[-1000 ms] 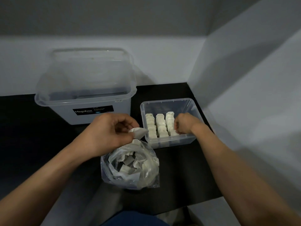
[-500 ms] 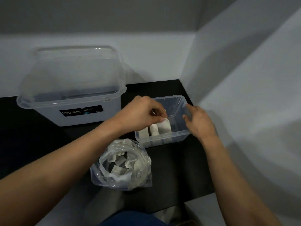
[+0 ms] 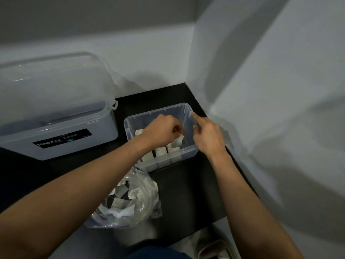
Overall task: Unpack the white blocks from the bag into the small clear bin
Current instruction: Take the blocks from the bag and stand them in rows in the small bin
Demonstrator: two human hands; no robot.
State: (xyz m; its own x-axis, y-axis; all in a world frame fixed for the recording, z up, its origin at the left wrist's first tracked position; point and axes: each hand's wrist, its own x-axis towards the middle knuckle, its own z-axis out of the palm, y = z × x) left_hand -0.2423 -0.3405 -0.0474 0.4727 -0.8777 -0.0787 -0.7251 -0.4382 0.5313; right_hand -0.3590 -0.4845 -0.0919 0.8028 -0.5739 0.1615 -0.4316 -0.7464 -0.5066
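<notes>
The small clear bin (image 3: 188, 155) sits on the black table near the right wall, with rows of white blocks (image 3: 161, 150) along its near side. My left hand (image 3: 162, 131) reaches into the bin and pinches one white block (image 3: 178, 142) just above the rows. My right hand (image 3: 208, 136) rests against the bin's right rim, index finger stretched along the edge. The clear plastic bag (image 3: 130, 200) stands open in front of the bin, under my left forearm, with several white blocks inside.
A large translucent lidded box (image 3: 56, 116) labelled Megabox stands at the left. White walls close in behind and on the right. The table's front edge (image 3: 186, 238) runs just below the bag.
My left hand carried a white block from the bag's mouth over into the bin. My right hand left the blocks and moved to the bin's right rim.
</notes>
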